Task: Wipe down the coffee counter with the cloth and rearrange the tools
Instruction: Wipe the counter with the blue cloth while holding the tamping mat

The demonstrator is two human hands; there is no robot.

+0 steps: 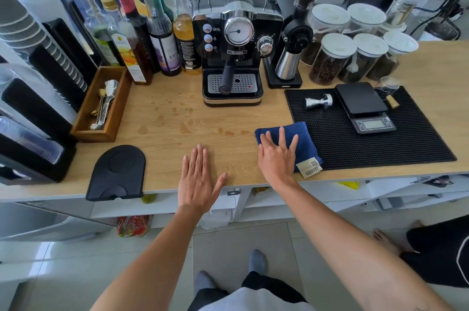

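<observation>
Right hand (277, 158) is flat on the folded blue cloth (299, 136), fingers (281, 134) spread apart and straight — not gripping it, just pressing. The cloth sits on the wooden surface (162, 117), overlapping the left edge of the black rubber mat (380, 150). Left hand (196, 178) lies palm-down on the bare wood, fingers together, thumb out. Brownish spots dot the wood in front of the espresso machine (237, 31). Tamper (319, 102) and scale (365, 107) are on the mat — black tamping pad (118, 173) hangs over the front edge.
</observation>
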